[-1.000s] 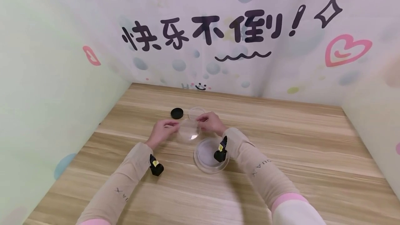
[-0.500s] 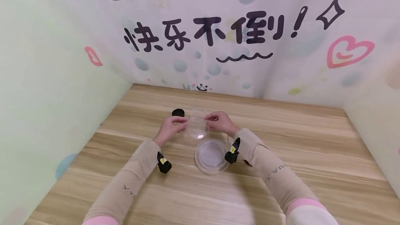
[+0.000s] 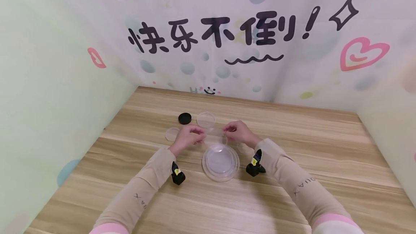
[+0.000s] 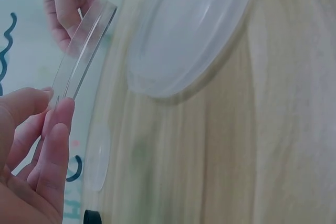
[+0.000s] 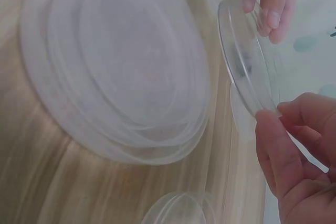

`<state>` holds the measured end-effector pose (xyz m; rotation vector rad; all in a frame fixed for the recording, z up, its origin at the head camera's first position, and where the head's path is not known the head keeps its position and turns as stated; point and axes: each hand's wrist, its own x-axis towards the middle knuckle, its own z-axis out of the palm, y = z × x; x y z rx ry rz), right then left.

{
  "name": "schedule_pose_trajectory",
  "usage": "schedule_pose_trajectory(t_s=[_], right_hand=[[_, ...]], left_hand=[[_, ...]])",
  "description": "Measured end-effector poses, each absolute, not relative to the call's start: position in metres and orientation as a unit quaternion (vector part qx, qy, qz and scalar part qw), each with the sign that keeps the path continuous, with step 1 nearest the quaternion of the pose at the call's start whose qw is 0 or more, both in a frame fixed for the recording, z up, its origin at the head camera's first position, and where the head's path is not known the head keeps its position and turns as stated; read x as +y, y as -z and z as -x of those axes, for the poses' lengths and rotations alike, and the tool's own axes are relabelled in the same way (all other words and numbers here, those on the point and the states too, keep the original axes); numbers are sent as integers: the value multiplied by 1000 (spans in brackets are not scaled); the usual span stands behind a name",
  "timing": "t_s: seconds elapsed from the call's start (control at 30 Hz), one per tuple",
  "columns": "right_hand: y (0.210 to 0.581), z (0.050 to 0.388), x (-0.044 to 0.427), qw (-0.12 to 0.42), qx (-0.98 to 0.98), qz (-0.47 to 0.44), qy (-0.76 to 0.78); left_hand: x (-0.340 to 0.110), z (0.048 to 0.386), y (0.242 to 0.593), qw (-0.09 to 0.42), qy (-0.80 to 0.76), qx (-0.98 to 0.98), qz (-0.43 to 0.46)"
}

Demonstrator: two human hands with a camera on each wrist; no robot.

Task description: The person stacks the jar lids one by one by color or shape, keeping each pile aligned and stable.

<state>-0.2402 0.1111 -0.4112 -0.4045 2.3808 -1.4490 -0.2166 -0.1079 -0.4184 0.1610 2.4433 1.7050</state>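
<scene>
A clear, shallow petri dish (image 3: 216, 136) is held above the table between my two hands. My left hand (image 3: 190, 136) pinches its left edge with thumb and fingers. At the opposite edge, my right hand (image 3: 240, 133) pinches the rim. In the left wrist view the petri dish (image 4: 86, 45) appears nearly edge-on. The right wrist view shows its thin side wall, with the right hand (image 5: 304, 156) gripping near the bottom. Just below the held dish, toward my body, a nested set of larger clear dishes (image 3: 205, 165) lies on the table.
A black round lid (image 3: 185, 118) lies farther back on the wooden table (image 3: 292, 147). Beside it is a clear round dish (image 3: 206, 119). Another small clear disc (image 3: 171, 134) lies left of my left hand. Near my right wrist sits a small clear dish (image 5: 178, 211).
Both hands have moved right with the petri dish, lately also slightly toward my body, bringing it close to the nested dishes. A small clear disc at left has come into sight.
</scene>
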Motion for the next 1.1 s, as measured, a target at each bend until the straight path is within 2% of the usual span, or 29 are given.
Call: schedule_pose_trajectory(t_s=[0.4,0.63,1.1], right_hand=[[419,228,125,182,829,162,503],[423,220,131,197,822,183,502],[427,211,133,204,826,200,485]], left_hand=[[-95,210,424,132,-556,820,-41],[-92,207,428,167,-545,819,-65],[-93,204,427,200,-526,818,-117]])
